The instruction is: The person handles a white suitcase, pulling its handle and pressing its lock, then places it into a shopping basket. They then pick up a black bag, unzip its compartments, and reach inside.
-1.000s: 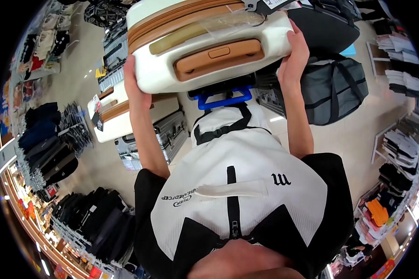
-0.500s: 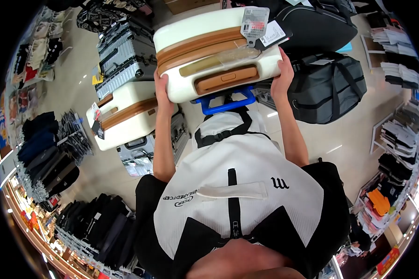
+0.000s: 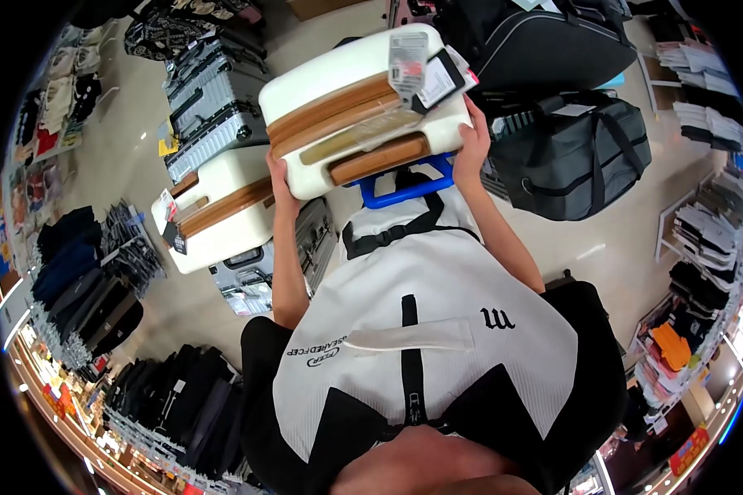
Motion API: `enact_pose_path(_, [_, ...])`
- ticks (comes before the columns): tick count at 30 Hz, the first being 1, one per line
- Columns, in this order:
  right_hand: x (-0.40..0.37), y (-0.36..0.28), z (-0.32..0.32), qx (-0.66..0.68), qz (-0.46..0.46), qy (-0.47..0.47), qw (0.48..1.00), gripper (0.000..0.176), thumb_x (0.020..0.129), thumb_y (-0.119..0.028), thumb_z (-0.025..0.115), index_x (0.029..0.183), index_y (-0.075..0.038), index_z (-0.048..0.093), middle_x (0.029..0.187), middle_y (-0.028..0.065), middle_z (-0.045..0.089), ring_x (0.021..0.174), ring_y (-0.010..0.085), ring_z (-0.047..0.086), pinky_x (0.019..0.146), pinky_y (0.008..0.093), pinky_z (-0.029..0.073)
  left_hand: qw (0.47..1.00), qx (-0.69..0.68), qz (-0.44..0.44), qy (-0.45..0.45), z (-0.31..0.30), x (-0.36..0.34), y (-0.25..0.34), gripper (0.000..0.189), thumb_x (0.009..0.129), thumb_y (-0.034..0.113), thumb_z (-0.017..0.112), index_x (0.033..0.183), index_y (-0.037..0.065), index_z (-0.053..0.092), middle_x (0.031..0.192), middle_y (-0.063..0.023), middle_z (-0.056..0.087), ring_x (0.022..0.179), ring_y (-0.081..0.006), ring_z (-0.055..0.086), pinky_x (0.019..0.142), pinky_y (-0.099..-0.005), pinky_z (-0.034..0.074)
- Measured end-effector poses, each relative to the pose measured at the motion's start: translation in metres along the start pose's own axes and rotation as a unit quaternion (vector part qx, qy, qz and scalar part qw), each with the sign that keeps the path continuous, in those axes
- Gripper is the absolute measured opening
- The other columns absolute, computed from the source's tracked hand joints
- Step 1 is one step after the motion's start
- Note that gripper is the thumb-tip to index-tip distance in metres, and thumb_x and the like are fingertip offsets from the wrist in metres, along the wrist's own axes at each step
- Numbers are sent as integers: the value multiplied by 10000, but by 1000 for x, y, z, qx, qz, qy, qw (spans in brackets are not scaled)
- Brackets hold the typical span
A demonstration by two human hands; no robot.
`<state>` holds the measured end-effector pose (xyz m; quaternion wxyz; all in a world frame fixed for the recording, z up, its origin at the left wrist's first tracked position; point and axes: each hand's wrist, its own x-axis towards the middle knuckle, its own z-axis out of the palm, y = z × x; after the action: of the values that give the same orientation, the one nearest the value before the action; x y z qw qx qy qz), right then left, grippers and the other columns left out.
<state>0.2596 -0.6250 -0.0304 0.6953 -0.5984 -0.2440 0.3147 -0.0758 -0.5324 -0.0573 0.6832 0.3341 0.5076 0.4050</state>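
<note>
A small white suitcase (image 3: 330,66) with brown trim hangs tilted between my two hands, its brown handle (image 3: 380,158) facing me and its tags at the right end. My left hand (image 3: 282,183) grips its left end. At the right end, my right hand (image 3: 473,140) has its fingers around the edge, partly hidden behind the case. Just below the case shows a blue handle (image 3: 409,191). To the left stands a second white suitcase (image 3: 239,235) with brown trim, close to my left forearm.
Silver suitcases (image 3: 210,107) stand behind on the left. A dark grey travel bag (image 3: 570,161) and a black bag (image 3: 545,49) are on the right. Clothes racks (image 3: 173,404) line the left, and shelves of folded clothes (image 3: 706,247) the right.
The held suitcase has shifted left and tilted, its right end swinging left and its left end dropping slightly. Both hands have moved with it, still holding on.
</note>
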Motion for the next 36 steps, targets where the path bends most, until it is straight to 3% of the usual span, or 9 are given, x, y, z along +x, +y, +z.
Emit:
enact_pose_path(4, [8,59,-71,27,17,-1,999,565,879,-194,505,1398,15,431,1327,134,543,1247,247,531,1098,353,389,986,163,-4,13,32,7,-14,688,962,185,537,1548,79,192,1489,-188,379,1356,-276,414,1144,-360,330])
enact_pose_path(8, [15,101,-121,33,72,51,996,539,920,-253,431,1397,-3,414,1347,136,517,1219,231,511,1077,329,366,970,202,113,-72,60,2,-43,759,959,234,575,1541,18,140,1514,-200,320,1398,-294,337,1180,-397,249])
enact_pose_path(19, [1,101,-117,-237,15,49,970,466,1034,-200,391,1458,-7,421,1405,188,549,1265,271,530,1079,344,378,975,152,136,-89,63,23,-47,784,969,344,607,1547,31,179,1519,-191,334,1401,-288,346,1178,-401,254])
enact_pose_path(22, [2,88,-119,-218,72,30,973,459,1048,-215,392,1458,-11,426,1400,193,555,1260,277,538,1077,340,383,973,175,128,-75,68,21,-42,761,980,328,594,1548,27,186,1526,-202,336,1407,-288,350,1178,-399,261])
enact_pose_path(27, [-34,10,-78,-350,-150,148,913,242,845,50,621,1081,1,595,1014,121,551,932,246,567,877,339,461,977,166,131,-31,81,-4,-26,743,952,162,620,1540,-12,199,1540,-222,328,1409,-321,358,1181,-416,271])
enact_pose_path(29, [-59,21,-93,-330,-131,-65,932,283,813,31,634,1087,-37,620,1052,145,577,943,268,588,838,334,473,933,288,214,-39,87,-15,-14,752,938,171,635,1536,-11,217,1542,-251,305,1416,-357,349,1182,-428,272])
enact_pose_path(31, [-80,11,-77,-340,30,-302,890,304,816,-76,679,1116,-65,640,1112,142,584,1021,292,580,885,361,469,876,393,279,-38,95,-23,-12,773,914,200,664,1530,0,242,1559,-286,249,1424,-430,320,1178,-461,283])
enact_pose_path(33, [-96,12,-54,-472,-119,-376,788,371,792,-205,733,1133,-79,655,1164,133,577,1113,303,546,950,401,448,867,406,288,-29,100,-28,-14,774,916,221,668,1530,6,248,1567,-286,236,1423,-446,316,1174,-468,291])
enact_pose_path(36, [-92,12,-31,-535,-221,-375,724,438,753,-274,772,1138,-97,664,1223,133,548,1186,311,494,991,423,418,867,402,292,-31,97,-32,-13,773,920,236,669,1531,10,252,1573,-289,218,1418,-461,317,1168,-474,303])
